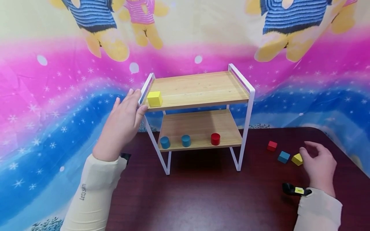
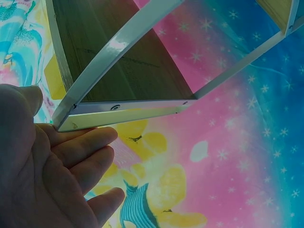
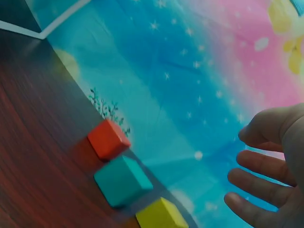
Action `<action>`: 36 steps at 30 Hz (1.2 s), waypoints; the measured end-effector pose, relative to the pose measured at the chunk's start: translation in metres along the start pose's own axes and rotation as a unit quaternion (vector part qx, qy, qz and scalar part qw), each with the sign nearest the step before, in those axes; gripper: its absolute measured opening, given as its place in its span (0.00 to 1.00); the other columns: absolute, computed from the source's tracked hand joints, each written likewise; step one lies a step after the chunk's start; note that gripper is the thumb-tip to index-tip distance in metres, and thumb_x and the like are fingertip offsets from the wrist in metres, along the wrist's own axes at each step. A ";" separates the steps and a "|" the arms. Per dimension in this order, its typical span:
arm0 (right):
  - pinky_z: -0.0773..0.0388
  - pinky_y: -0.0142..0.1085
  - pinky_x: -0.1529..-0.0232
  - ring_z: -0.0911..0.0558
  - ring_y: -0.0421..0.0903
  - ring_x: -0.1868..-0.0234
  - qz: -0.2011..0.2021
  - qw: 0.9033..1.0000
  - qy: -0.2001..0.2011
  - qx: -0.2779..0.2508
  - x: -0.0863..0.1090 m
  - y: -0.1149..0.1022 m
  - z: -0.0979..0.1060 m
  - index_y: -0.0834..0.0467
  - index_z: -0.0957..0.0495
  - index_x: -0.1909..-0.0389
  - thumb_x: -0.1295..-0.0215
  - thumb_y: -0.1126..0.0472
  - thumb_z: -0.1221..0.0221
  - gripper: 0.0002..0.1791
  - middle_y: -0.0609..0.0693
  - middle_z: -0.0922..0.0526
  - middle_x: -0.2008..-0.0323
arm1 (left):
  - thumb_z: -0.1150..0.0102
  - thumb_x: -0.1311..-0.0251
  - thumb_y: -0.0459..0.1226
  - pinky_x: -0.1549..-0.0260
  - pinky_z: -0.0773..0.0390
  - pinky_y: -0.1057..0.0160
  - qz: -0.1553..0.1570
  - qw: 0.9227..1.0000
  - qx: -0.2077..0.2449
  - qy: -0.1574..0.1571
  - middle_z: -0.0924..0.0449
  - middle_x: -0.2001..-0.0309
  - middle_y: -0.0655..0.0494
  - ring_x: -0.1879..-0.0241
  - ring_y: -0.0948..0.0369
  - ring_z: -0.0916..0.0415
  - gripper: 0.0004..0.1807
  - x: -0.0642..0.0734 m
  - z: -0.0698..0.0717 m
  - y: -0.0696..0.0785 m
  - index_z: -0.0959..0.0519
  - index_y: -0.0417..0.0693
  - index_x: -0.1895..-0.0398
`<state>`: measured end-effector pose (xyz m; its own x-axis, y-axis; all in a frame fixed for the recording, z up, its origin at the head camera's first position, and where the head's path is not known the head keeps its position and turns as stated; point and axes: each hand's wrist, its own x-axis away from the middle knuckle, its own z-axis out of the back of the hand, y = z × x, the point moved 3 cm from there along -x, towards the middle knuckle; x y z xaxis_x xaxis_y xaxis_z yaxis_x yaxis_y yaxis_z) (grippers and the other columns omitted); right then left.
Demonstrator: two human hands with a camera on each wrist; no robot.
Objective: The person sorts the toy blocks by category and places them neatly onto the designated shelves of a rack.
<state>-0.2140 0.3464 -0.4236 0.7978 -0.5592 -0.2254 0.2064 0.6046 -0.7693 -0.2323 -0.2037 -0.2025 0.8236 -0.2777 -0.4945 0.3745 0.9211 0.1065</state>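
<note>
My left hand rests against the front left corner of a two-tier wooden shelf with a white metal frame. In the left wrist view its fingers lie fairly straight along the side rail. A yellow cube sits on the top board beside that thumb. My right hand hovers at the right, fingers loosely bent and holding nothing. Closest to it on the table is another yellow cube, followed by a blue cube and a red cube.
On the lower board stand two blue cylinders and a red cylinder along the front edge. The shelf's white legs stand on a dark red-brown table. Behind hangs a colourful cloth with bears and snowflakes.
</note>
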 end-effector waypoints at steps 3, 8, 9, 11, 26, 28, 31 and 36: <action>0.32 0.54 0.50 0.34 0.62 0.42 -0.035 0.999 -0.008 -0.005 -0.002 0.011 0.003 0.56 0.34 0.34 0.34 0.45 0.49 0.30 0.61 0.36 0.35 | 0.67 0.29 0.55 0.32 0.62 0.46 -0.002 1.000 0.002 0.001 0.48 0.28 0.47 0.28 0.54 0.58 0.35 0.000 0.000 0.001 0.53 0.49 0.26; 0.45 0.59 0.37 0.42 0.64 0.35 -0.072 0.997 -0.021 -0.035 -0.005 0.026 0.004 0.57 0.36 0.33 0.34 0.45 0.49 0.32 0.63 0.39 0.33 | 0.67 0.29 0.55 0.32 0.62 0.46 -0.001 1.000 0.003 0.003 0.48 0.28 0.47 0.28 0.55 0.58 0.34 0.000 0.000 0.001 0.54 0.49 0.26; 0.48 0.58 0.36 0.43 0.64 0.35 -0.072 0.997 -0.021 -0.036 -0.006 0.029 0.004 0.57 0.36 0.33 0.34 0.45 0.49 0.32 0.64 0.39 0.34 | 0.67 0.29 0.54 0.32 0.62 0.46 0.000 1.000 0.004 0.003 0.48 0.28 0.47 0.28 0.54 0.59 0.34 0.001 0.001 0.000 0.54 0.50 0.26; 0.50 0.59 0.35 0.42 0.65 0.36 -0.071 0.997 -0.026 -0.035 -0.008 0.035 0.002 0.59 0.36 0.33 0.34 0.45 0.49 0.33 0.66 0.37 0.36 | 0.67 0.29 0.54 0.32 0.62 0.47 0.001 1.000 0.004 0.001 0.49 0.28 0.47 0.28 0.55 0.59 0.34 0.001 0.001 0.000 0.54 0.50 0.25; 0.35 0.60 0.46 0.33 0.66 0.42 -0.085 0.993 -0.081 0.000 -0.008 0.053 -0.015 0.65 0.44 0.31 0.33 0.48 0.50 0.36 0.72 0.37 0.38 | 0.68 0.29 0.54 0.31 0.63 0.48 -0.002 1.000 0.005 0.002 0.49 0.28 0.47 0.28 0.55 0.59 0.35 0.000 0.001 0.000 0.54 0.48 0.26; 0.34 0.60 0.46 0.33 0.66 0.42 -0.084 0.993 -0.084 0.004 -0.007 0.053 -0.017 0.65 0.43 0.32 0.33 0.48 0.50 0.35 0.72 0.36 0.39 | 0.68 0.29 0.55 0.31 0.63 0.48 -0.001 1.000 0.005 0.001 0.49 0.28 0.47 0.28 0.55 0.59 0.35 0.000 0.001 0.000 0.54 0.48 0.26; 0.34 0.60 0.46 0.32 0.66 0.43 -0.083 0.992 -0.093 0.000 -0.006 0.054 -0.019 0.66 0.43 0.32 0.32 0.49 0.50 0.35 0.72 0.36 0.39 | 0.68 0.29 0.55 0.31 0.63 0.47 0.001 1.000 0.006 -0.001 0.49 0.28 0.47 0.28 0.55 0.59 0.35 0.000 0.000 0.000 0.54 0.49 0.26; 0.33 0.61 0.47 0.33 0.68 0.43 -0.079 0.992 -0.102 -0.005 -0.005 0.053 -0.022 0.67 0.44 0.32 0.31 0.52 0.50 0.34 0.73 0.38 0.39 | 0.68 0.29 0.55 0.31 0.63 0.47 -0.001 1.000 0.008 0.001 0.49 0.28 0.47 0.28 0.55 0.59 0.35 0.000 -0.001 -0.001 0.54 0.49 0.26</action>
<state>-0.2194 0.3689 -0.4764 0.8537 -0.5202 0.0231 0.3334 0.5120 -0.7916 -0.2328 -0.2047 -0.2033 0.8221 -0.2792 -0.4962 0.3830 0.9161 0.1191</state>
